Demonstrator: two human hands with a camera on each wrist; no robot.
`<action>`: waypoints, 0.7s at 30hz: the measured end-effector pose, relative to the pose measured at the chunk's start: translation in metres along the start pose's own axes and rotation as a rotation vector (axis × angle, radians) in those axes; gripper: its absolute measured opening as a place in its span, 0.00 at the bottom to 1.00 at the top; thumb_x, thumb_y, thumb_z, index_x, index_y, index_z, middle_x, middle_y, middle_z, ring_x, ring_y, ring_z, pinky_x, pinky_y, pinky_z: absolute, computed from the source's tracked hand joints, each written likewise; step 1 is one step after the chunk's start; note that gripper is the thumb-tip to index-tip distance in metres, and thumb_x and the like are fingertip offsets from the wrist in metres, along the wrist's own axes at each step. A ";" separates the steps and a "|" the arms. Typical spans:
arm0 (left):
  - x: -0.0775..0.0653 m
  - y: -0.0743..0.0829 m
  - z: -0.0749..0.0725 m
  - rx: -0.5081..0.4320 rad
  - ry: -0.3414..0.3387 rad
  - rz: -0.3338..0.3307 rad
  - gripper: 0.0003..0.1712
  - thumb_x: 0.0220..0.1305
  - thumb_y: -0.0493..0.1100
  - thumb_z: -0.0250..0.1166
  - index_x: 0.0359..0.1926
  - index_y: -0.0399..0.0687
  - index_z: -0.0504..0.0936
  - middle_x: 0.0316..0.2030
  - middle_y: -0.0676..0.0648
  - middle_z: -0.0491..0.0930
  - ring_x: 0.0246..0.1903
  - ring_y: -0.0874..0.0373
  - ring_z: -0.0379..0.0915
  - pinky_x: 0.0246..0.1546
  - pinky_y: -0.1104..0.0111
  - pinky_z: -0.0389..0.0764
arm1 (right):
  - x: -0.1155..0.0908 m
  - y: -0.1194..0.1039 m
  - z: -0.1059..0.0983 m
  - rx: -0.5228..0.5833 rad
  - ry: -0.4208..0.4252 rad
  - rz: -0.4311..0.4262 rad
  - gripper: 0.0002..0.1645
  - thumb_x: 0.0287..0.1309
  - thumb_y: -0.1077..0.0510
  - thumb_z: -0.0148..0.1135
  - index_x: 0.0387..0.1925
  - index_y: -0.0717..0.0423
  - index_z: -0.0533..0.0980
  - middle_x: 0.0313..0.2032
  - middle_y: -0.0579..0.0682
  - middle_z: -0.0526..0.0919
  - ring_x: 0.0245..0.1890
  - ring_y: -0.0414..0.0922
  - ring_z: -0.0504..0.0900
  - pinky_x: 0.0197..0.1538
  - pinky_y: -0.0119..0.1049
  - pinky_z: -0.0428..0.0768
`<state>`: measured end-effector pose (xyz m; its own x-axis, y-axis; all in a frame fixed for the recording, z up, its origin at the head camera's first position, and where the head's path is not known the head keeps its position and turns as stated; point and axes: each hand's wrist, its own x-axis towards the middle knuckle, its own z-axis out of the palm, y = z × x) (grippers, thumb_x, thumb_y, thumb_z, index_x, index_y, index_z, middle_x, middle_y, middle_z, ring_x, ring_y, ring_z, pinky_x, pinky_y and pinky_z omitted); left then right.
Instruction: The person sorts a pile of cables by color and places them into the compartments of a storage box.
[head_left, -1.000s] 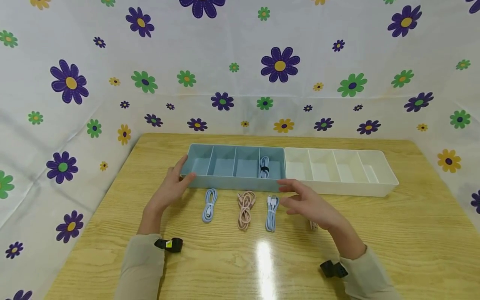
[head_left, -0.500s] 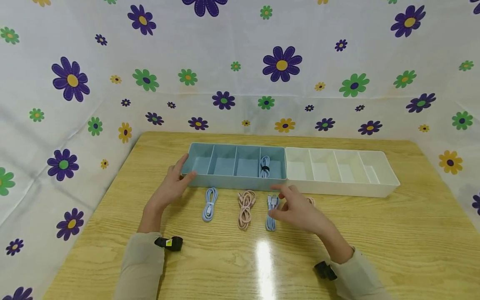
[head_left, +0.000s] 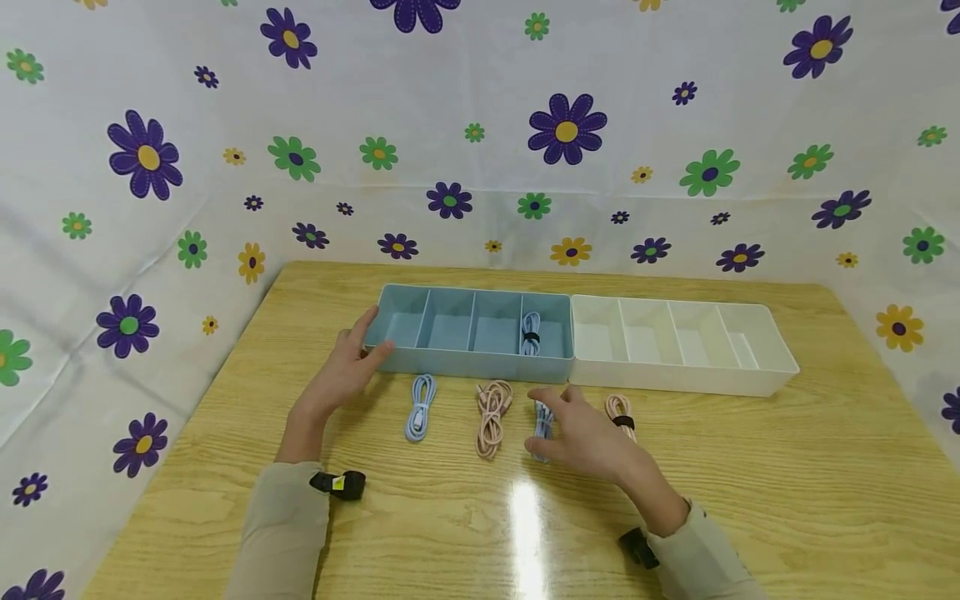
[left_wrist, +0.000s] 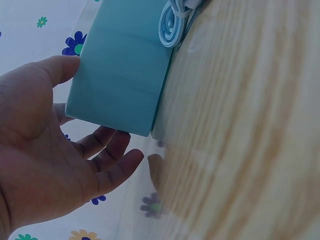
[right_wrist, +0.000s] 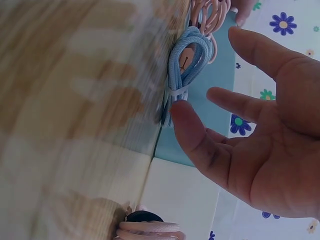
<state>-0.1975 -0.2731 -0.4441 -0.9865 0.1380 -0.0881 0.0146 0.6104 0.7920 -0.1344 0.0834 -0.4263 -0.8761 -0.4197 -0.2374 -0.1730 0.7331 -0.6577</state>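
My left hand (head_left: 339, 372) rests at the left end of a blue divided box (head_left: 480, 365). Its thumb touches the front wall, and its other fingers lie loosely by the end wall. Over a coiled light blue cable (head_left: 543, 425) on the table hovers my right hand (head_left: 588, 437), thumb and fingers spread apart around it. In the right wrist view that cable (right_wrist: 175, 75) shows a white tie and no finger curled on it. Another blue cable (head_left: 531, 333), bound with a black strap, lies in the box's rightmost compartment.
Left of the right hand lie a pink cable (head_left: 491, 421) and a light blue cable (head_left: 421, 408). A pink cable (head_left: 621, 415) with a black strap lies to its right. A white divided box (head_left: 682, 377) adjoins the blue one. Flowered cloth (head_left: 480, 100) hangs behind.
My right hand has moved left and toward me, from beside the light blue cable to over it, uncovering the black-strapped pink cable. The left hand has stayed at the blue box.
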 end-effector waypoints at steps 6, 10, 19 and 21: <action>0.000 -0.001 0.001 0.006 -0.004 -0.001 0.43 0.77 0.57 0.49 0.80 0.52 0.37 0.65 0.26 0.52 0.58 0.36 0.61 0.61 0.40 0.63 | 0.001 0.002 0.000 -0.079 -0.043 -0.012 0.36 0.61 0.50 0.68 0.68 0.52 0.69 0.50 0.64 0.72 0.23 0.43 0.71 0.25 0.37 0.70; 0.001 -0.003 0.001 0.006 -0.001 -0.004 0.43 0.77 0.57 0.49 0.80 0.53 0.37 0.65 0.26 0.53 0.57 0.36 0.61 0.61 0.40 0.63 | 0.001 0.006 -0.002 -0.085 -0.074 -0.036 0.32 0.62 0.50 0.68 0.65 0.54 0.71 0.48 0.63 0.74 0.28 0.44 0.72 0.30 0.39 0.72; 0.000 0.000 0.001 -0.006 -0.003 -0.014 0.43 0.77 0.57 0.49 0.80 0.54 0.37 0.66 0.26 0.52 0.59 0.36 0.60 0.62 0.40 0.62 | 0.003 0.012 -0.006 -0.094 -0.058 -0.040 0.14 0.61 0.53 0.68 0.45 0.49 0.74 0.39 0.53 0.74 0.27 0.44 0.72 0.27 0.38 0.70; 0.000 0.001 0.000 -0.010 -0.004 -0.015 0.43 0.77 0.57 0.49 0.80 0.54 0.37 0.66 0.26 0.51 0.59 0.35 0.60 0.63 0.40 0.62 | 0.003 0.013 -0.007 -0.109 -0.052 -0.050 0.13 0.60 0.56 0.69 0.43 0.50 0.74 0.39 0.53 0.74 0.29 0.45 0.71 0.27 0.37 0.70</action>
<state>-0.1975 -0.2725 -0.4437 -0.9860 0.1320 -0.1021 -0.0016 0.6044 0.7967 -0.1422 0.0949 -0.4305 -0.8412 -0.4821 -0.2448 -0.2660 0.7632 -0.5889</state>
